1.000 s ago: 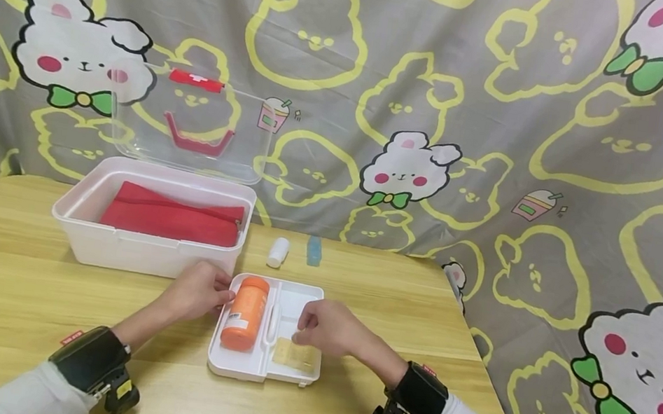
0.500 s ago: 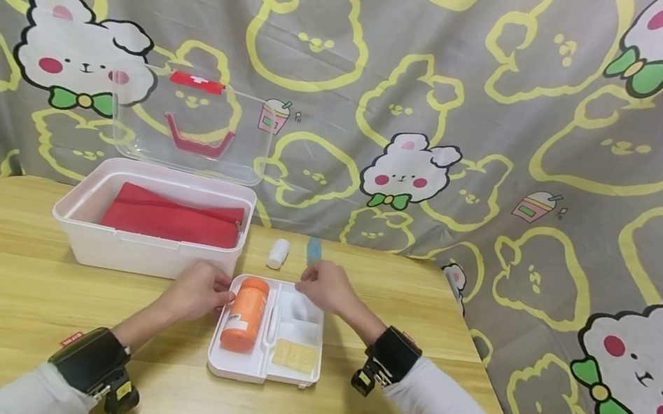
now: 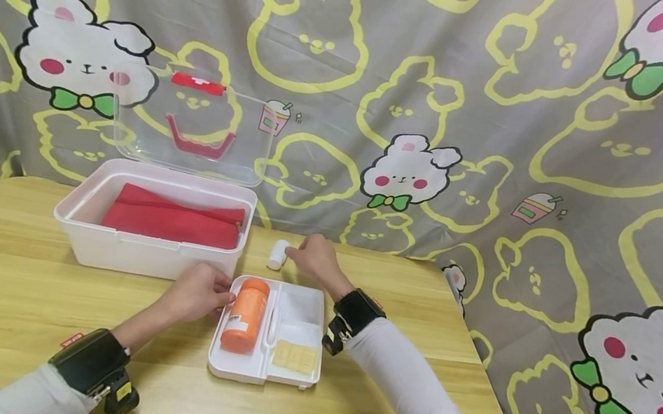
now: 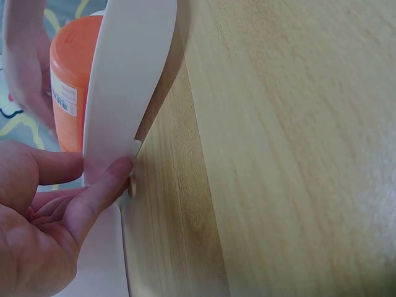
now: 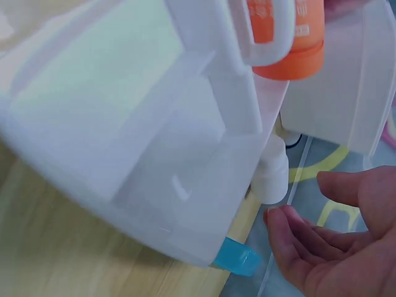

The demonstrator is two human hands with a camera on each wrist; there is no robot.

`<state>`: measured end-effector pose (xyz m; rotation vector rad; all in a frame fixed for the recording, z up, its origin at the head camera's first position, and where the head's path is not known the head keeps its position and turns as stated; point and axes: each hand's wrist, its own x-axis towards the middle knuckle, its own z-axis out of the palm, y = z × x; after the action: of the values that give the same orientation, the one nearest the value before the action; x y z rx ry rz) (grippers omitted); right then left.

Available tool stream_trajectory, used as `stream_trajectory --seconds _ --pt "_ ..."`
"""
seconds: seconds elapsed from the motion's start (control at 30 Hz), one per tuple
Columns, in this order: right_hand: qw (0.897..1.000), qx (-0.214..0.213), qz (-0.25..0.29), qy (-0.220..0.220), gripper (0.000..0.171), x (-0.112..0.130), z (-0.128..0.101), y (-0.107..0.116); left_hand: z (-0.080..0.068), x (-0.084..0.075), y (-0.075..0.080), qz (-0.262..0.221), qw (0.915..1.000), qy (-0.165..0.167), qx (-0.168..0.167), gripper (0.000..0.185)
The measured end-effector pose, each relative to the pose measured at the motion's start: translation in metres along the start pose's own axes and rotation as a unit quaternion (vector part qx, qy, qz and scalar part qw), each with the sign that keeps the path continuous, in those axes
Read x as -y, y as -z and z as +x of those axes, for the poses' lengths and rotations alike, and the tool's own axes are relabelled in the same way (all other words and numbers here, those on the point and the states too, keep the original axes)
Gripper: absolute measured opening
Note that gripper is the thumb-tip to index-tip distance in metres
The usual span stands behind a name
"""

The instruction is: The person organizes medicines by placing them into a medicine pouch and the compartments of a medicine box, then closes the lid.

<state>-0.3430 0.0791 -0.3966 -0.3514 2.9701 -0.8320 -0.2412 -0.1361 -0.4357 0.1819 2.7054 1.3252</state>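
Right hand (image 3: 310, 256) has left the tray (image 3: 282, 374), now by the white bottle (image 3: 277, 254), fingers apart, not gripping. Left hand (image 3: 196, 291) still steadies tray, fingers pressed on its edge.

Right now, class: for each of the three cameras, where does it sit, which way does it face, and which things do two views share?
Head: worn high, faces forward and down at the table, white tray and both forearms.
Left wrist: low beside the tray's edge, shows left hand touching it.
Right wrist: low behind the tray, shows right hand near a small white bottle.
Shared: orange bottle and tray appear in all three.
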Motion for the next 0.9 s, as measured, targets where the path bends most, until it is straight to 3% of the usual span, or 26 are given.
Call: stream_trajectory --seconds 0.17,0.37,0.6,0.73,0.9 --pt "0.999 -0.035 0.011 -0.023 0.062 0.002 0.012 -0.006 0.000 0.000 0.000 -0.012 0.9999 0.003 0.002 0.027" --pt "0.999 -0.042 -0.004 -0.033 0.060 0.011 0.017 -0.016 0.000 0.001 0.000 -0.009 0.9999 0.006 0.001 0.026" --pt "0.997 -0.001 -0.025 -0.078 0.058 0.018 0.015 -0.025 0.000 0.001 0.000 -0.018 0.9998 0.003 0.003 0.025" --pt "0.996 0.024 -0.035 -0.083 0.048 0.014 0.016 -0.029 0.000 0.001 0.000 -0.017 0.9998 0.009 0.004 0.025" --pt "0.995 0.025 -0.035 -0.085 0.037 0.012 0.019 -0.031 0.000 0.001 0.002 -0.007 0.9999 0.007 0.001 0.024"
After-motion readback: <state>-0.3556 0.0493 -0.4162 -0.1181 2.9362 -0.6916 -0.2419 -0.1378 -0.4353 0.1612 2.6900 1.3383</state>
